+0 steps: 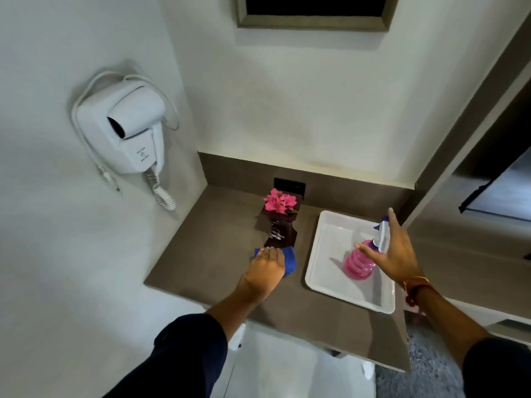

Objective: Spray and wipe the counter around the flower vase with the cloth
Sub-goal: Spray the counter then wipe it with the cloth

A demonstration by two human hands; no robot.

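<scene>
A dark brown vase (280, 229) with pink flowers (279, 203) stands on the brown counter (207, 248) near the back wall. My left hand (265, 271) presses flat on a blue cloth (290, 262) lying just in front of the vase's base. A spray bottle (360, 262) with pink liquid and a white-and-purple trigger head stands in a white tray (319, 278) to the right of the vase. Above that bottle my right hand (393, 254) hovers with fingers spread, beside the trigger head and holding nothing.
A white wall-mounted hair dryer (132, 127) with a coiled cord hangs on the left wall. A dark socket plate (288, 185) sits in the backsplash behind the vase. The counter's front edge runs close to my arms, and a mirror frame rises at the right.
</scene>
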